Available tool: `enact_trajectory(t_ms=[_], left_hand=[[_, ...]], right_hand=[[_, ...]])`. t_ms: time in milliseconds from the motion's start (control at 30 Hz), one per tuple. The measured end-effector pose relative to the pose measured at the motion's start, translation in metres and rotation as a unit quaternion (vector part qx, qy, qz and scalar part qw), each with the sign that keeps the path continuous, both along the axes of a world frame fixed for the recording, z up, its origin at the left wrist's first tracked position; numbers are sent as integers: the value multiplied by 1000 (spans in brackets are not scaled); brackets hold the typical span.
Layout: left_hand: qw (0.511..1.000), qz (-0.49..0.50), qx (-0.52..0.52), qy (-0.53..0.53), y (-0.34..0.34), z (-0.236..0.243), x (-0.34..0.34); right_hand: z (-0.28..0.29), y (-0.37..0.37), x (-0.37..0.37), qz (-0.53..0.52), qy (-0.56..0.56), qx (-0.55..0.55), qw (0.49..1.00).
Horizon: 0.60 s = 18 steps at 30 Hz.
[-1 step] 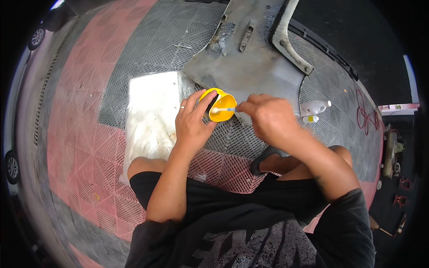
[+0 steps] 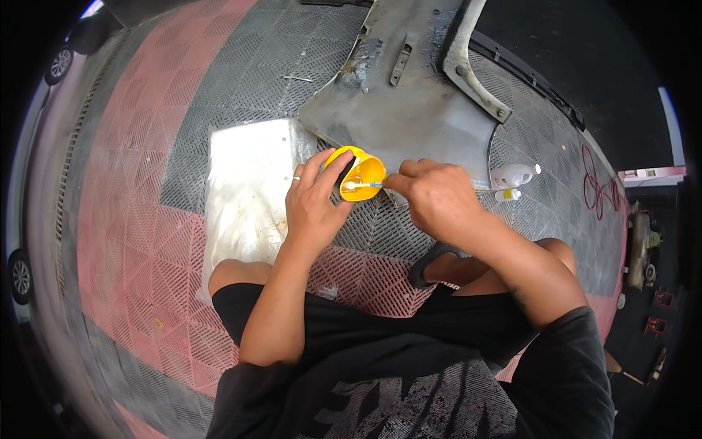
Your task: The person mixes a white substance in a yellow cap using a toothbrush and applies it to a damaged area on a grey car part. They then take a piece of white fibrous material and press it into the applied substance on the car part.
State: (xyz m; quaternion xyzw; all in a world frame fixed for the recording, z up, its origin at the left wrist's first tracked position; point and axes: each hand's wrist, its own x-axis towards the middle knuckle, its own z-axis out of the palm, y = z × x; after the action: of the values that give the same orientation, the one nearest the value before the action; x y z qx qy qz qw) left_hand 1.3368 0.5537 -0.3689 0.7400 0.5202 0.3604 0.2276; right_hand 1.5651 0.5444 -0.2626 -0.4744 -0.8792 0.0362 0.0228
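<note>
My left hand [image 2: 316, 194] is closed round a small yellow cup [image 2: 374, 170], tilted so that its inside faces me. A dark patch shows on the cup beside my fingers. In my right hand [image 2: 439, 196] is a small brush [image 2: 371, 185] with a pale tip and a partly blue handle; most of the handle is hidden by my fingers. The brush tip is inside the cup, where there is a wet shine. Beyond the cup lies a large grey, worn vehicle body panel [image 2: 409, 121].
A white sheet in clear plastic [image 2: 248, 161] lies on the red and grey grid floor [image 2: 139, 241] at the left. To the right, by the panel, lie a translucent bottle [image 2: 514, 176] and a smaller yellow-labelled bottle [image 2: 507, 195]. A red hose [image 2: 593, 183] coils farther right.
The brush tip has shifted slightly down inside the yellow cup, with my right hand moving a little. My left hand stays round the cup.
</note>
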Motion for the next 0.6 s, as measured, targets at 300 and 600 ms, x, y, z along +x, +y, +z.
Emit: enact_trajectory(t_ms=[300,600], left_hand=[[1000,-4,-24,2,-3,3,3],[1000,-13,-19,6,-3,6,2]], right_hand=[[-1,-3,3,-6,43,-22,999],[4,-3,4,-42,55,-68,995]])
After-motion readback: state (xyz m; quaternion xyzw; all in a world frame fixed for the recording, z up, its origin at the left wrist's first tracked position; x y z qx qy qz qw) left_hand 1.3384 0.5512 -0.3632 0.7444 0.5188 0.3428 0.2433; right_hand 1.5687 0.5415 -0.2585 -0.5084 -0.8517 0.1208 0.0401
